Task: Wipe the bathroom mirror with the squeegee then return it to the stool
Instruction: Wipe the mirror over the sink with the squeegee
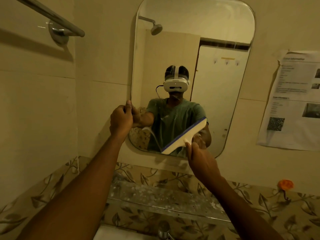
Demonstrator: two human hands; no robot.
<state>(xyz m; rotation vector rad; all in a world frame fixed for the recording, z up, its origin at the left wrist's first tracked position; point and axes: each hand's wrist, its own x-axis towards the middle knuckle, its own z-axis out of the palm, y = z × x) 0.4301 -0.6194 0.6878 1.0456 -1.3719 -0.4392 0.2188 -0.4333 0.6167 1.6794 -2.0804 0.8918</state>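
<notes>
A tall rounded mirror [216,28] hangs on the wall ahead and reflects a person in a green shirt. My right hand [200,158] grips the handle of a white squeegee [185,136] with a blue rubber blade. The blade lies slanted against the mirror's lower right part, near the bottom edge. My left hand [121,118] is closed on the mirror's left edge, with the thumb up along the rim. Wet streaks show on the glass left of the blade. The stool is out of view.
A glass shelf [155,196] runs below the mirror, with a tap [163,231] under it at the bottom edge. A metal towel rail [52,16] sticks out at upper left. A printed sheet [294,101] is taped right of the mirror. An orange hook [285,185] sits at lower right.
</notes>
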